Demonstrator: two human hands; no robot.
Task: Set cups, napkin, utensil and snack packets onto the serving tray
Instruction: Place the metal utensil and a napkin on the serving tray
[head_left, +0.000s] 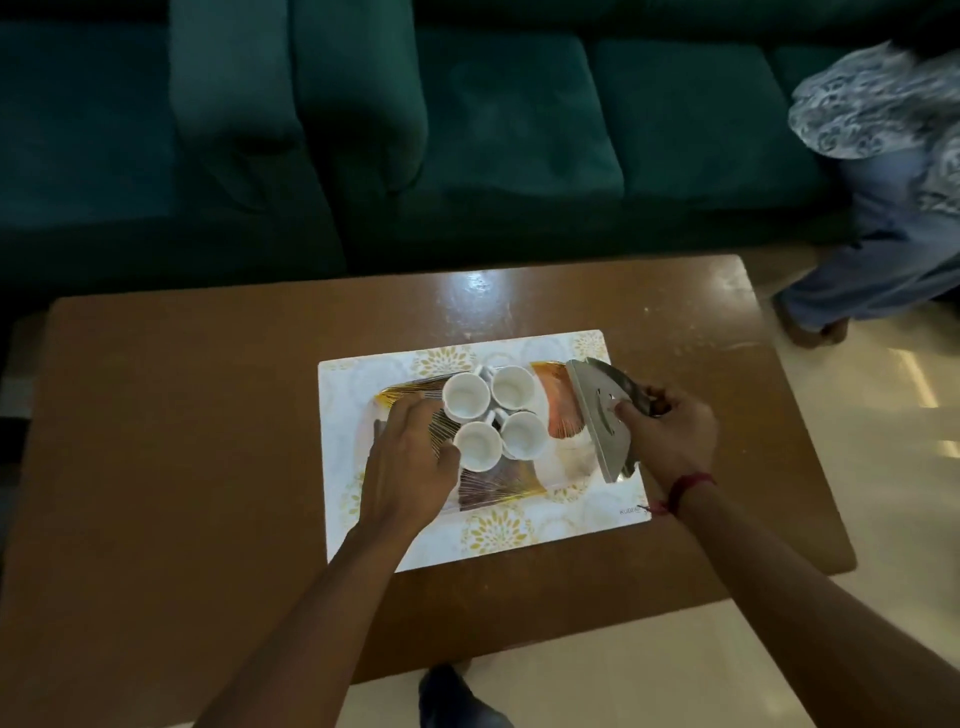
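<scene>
As right hand (670, 441) grips holder (597, 421), cups (466, 397) leftward

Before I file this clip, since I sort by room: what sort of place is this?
Probably a living room or lounge: a dark green sofa, a low wooden coffee table in front of it, and a serving tray with four white cups.

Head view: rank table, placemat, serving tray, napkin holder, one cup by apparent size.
1. table
2. placemat
3. serving tray
4. napkin holder, held tilted and perhaps nearer the camera, yet plainly longer than a cup
5. cup; all four look alike
</scene>
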